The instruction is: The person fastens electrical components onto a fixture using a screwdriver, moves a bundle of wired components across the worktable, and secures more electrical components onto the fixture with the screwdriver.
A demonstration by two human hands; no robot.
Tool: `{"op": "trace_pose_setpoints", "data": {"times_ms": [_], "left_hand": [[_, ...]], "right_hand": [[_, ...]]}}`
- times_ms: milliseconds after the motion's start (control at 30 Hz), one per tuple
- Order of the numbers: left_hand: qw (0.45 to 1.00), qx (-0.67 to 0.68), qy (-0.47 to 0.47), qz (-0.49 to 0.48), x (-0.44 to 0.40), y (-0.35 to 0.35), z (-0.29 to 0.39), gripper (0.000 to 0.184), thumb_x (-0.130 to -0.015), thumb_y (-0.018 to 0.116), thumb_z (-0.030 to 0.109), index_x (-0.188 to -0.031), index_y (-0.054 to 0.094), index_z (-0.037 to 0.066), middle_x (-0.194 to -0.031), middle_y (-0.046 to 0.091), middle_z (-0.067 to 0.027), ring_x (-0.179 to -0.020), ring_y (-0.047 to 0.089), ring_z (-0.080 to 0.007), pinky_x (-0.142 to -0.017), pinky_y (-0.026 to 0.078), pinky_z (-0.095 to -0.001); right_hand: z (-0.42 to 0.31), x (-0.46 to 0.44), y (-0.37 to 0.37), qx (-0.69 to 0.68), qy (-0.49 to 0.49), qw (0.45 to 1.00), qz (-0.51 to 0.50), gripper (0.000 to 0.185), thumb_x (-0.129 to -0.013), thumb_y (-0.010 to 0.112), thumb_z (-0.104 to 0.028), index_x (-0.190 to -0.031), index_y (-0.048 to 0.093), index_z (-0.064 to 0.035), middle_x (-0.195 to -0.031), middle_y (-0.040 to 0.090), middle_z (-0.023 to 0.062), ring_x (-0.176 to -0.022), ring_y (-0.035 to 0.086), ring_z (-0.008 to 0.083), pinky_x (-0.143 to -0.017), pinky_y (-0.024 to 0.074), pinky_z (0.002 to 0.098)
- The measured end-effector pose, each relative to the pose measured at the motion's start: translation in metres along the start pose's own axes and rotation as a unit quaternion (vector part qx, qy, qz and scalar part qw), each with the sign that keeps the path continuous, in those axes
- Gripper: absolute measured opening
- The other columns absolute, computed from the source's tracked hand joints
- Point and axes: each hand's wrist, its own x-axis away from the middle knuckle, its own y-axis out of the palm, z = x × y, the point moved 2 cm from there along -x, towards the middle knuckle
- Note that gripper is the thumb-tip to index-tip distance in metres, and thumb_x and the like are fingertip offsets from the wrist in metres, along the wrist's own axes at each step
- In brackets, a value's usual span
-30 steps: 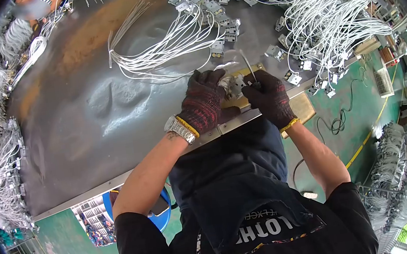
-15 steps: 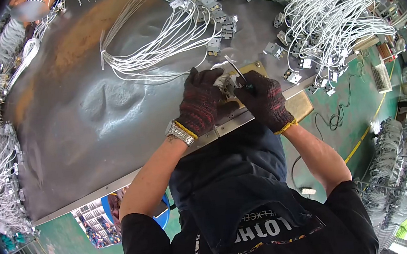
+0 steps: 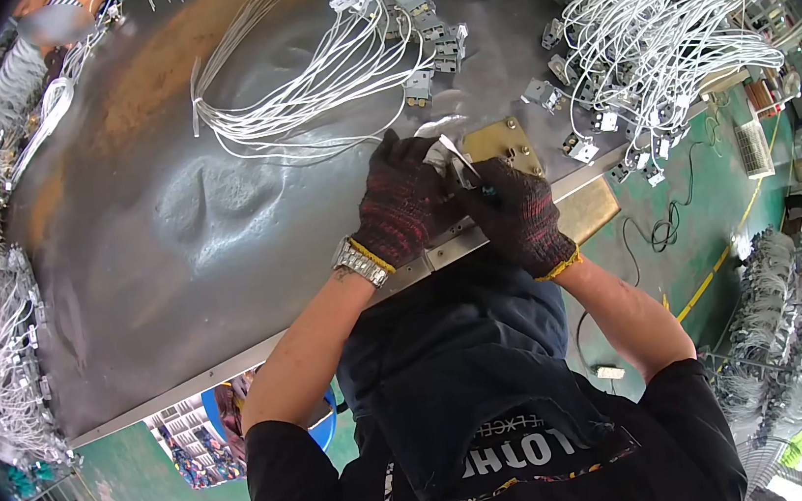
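My left hand [image 3: 403,196], in a dark red-and-black knitted glove, is closed at the table's front edge. Its fingertips are around a small pale piece [image 3: 437,154], mostly covered by the glove, so its kind is unclear. My right hand [image 3: 518,212], gloved alike, is closed on a screwdriver [image 3: 455,155]; only its bright metal shaft shows, pointing up and left beside the pale piece. The two hands nearly touch. Just beyond the right fingers lies a brass-coloured plate [image 3: 497,140] with several bolts on it.
On the metal table [image 3: 276,284], a tied bundle of white cables [image 3: 306,113] ends in grey metal switch parts [image 3: 415,26]. A larger cable heap [image 3: 658,33] lies at the right. More cables [image 3: 0,336] line the left edge. A blue stool [image 3: 321,432] stands below the table.
My right hand has moved slightly down and left, closer to my left hand. The screwdriver's shaft has dropped with it, and more of the brass-coloured plate shows.
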Motion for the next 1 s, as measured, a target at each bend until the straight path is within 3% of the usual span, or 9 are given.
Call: {"op": "trace_pose_setpoints", "data": {"times_ms": [133,267,333,367,433,600,667,767,1000], "left_hand": [[0.995,-0.057,0.000,-0.085,-0.012,0.008,0.003,0.054,-0.075,0.078,0.053,-0.119,0.071,0.022,-0.122,0.069,-0.0069,-0.124,0.058,-0.0294,-0.117,0.033,-0.0507],[0.995,0.097,0.002,0.006,-0.018,0.000,0.006,0.057,-0.075,0.076,0.058,-0.118,0.072,0.020,-0.121,0.070,-0.0073,-0.124,0.059,-0.0282,-0.117,0.035,-0.0478],[0.994,0.103,-0.011,-0.039,-0.020,-0.010,0.010,0.059,-0.075,0.076,0.059,-0.118,0.072,0.018,-0.119,0.071,-0.0072,-0.122,0.060,-0.0269,-0.114,0.038,-0.0464],[0.994,0.104,-0.010,-0.039,-0.019,-0.009,0.011,0.059,-0.075,0.076,0.059,-0.118,0.072,0.018,-0.119,0.071,-0.0072,-0.122,0.060,-0.0269,-0.114,0.038,-0.0464],[0.994,0.096,0.035,0.032,-0.016,-0.013,0.014,0.058,-0.067,0.086,0.052,-0.112,0.073,0.017,-0.111,0.072,-0.0106,-0.110,0.065,-0.0320,-0.108,0.044,-0.0468],[0.991,0.107,0.054,0.055,-0.017,-0.009,0.015,0.057,-0.068,0.088,0.048,-0.112,0.073,0.016,-0.109,0.071,-0.0099,-0.108,0.065,-0.0320,-0.101,0.049,-0.0458],[0.987,0.100,0.080,0.093,-0.016,-0.003,0.013,0.055,-0.069,0.089,0.045,-0.112,0.073,0.015,-0.109,0.071,-0.0098,-0.108,0.065,-0.0319,-0.099,0.051,-0.0452],[0.988,0.118,0.064,0.074,-0.014,-0.004,0.014,0.050,-0.070,0.090,0.038,-0.111,0.072,0.015,-0.106,0.071,-0.0093,-0.105,0.065,-0.0315,-0.094,0.053,-0.0449],[0.982,0.133,0.076,0.109,-0.012,0.003,0.010,0.051,-0.070,0.091,0.037,-0.109,0.070,0.012,-0.101,0.072,-0.0088,-0.100,0.066,-0.0321,-0.089,0.054,-0.0451]], "right_hand": [[0.006,0.001,-0.009,-0.041,-0.010,0.998,-0.039,0.030,-0.089,0.077,-0.016,-0.117,0.070,-0.0059,-0.090,0.073,0.0156,-0.076,0.074,0.0287,-0.069,0.0560,0.0374],[0.013,0.008,-0.034,-0.036,-0.005,0.995,-0.089,0.043,-0.090,0.075,-0.010,-0.131,0.064,-0.0058,-0.084,0.070,0.0104,-0.071,0.070,0.0184,-0.067,0.0544,0.0339],[0.022,0.013,-0.048,-0.135,0.140,0.967,-0.162,0.054,-0.091,0.070,-0.003,-0.143,0.055,-0.0052,-0.086,0.065,0.0031,-0.074,0.061,0.0089,-0.066,0.0528,0.0291],[0.023,0.014,-0.057,-0.134,0.141,0.968,-0.162,0.054,-0.091,0.070,-0.003,-0.143,0.055,-0.0052,-0.086,0.065,0.0031,-0.074,0.061,0.0089,-0.066,0.0528,0.0291],[0.021,0.017,-0.074,-0.243,0.208,0.927,-0.194,0.059,-0.093,0.067,0.001,-0.148,0.049,-0.0056,-0.092,0.059,-0.0012,-0.077,0.056,0.0062,-0.065,0.0521,0.0263],[0.006,0.016,-0.099,-0.201,0.197,0.937,-0.209,0.045,-0.093,0.066,0.002,-0.138,0.060,-0.0023,-0.116,0.071,0.0085,-0.095,0.070,0.0142,-0.080,0.0580,0.0296],[0.003,0.017,-0.098,-0.143,0.107,0.966,-0.185,0.038,-0.092,0.065,0.004,-0.130,0.065,-0.0007,-0.117,0.072,0.0124,-0.104,0.072,0.0176,-0.084,0.0590,0.0322],[0.000,0.017,-0.094,-0.098,0.023,0.985,-0.141,0.033,-0.091,0.069,-0.001,-0.124,0.069,0.0002,-0.099,0.073,0.0119,-0.088,0.071,0.0160,-0.077,0.0566,0.0318],[-0.009,0.016,-0.096,0.027,-0.050,0.989,-0.135,0.033,-0.087,0.069,0.000,-0.119,0.070,-0.0007,-0.095,0.072,0.0168,-0.083,0.072,0.0299,-0.074,0.0560,0.0382]]}}
